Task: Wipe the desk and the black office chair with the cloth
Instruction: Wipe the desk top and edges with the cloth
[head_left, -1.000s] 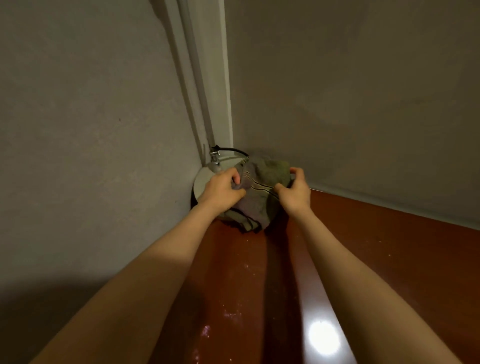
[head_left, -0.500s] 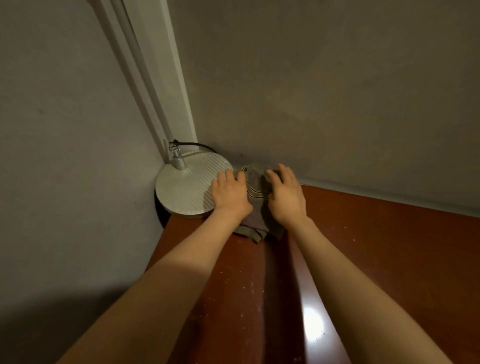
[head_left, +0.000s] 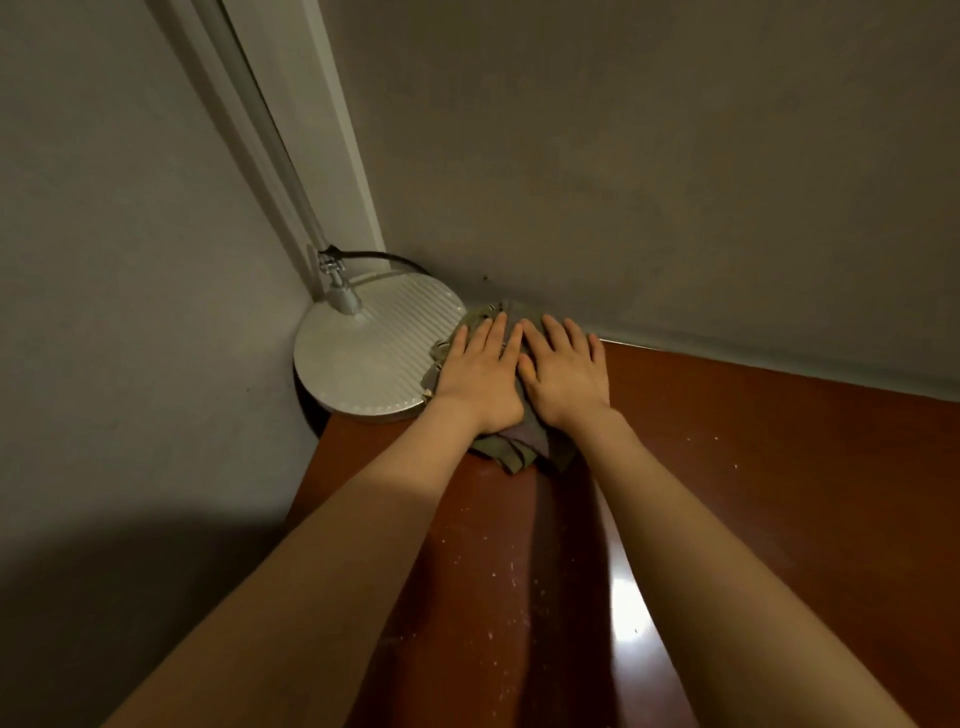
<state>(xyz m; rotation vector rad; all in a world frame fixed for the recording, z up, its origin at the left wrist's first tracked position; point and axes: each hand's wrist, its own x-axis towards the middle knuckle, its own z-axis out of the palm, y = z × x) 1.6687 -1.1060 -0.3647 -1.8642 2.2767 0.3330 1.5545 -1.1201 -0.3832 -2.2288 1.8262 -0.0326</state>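
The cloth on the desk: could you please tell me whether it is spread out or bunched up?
Bunched up. The cloth shows crumpled, layered folds sticking out from under the left hand and right hand.

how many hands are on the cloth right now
2. The left hand lies flat on the crumpled grey-green cloth on the reddish-brown desk, next to the round white ribbed lamp base; the right hand lies flat on it just beside the left.

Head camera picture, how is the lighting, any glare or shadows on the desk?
Head view: dim, warm light; one bright glare patch on the desk beside the right forearm; a dark shadow band runs down the desk from the cloth; deep shadow on the lower left wall.
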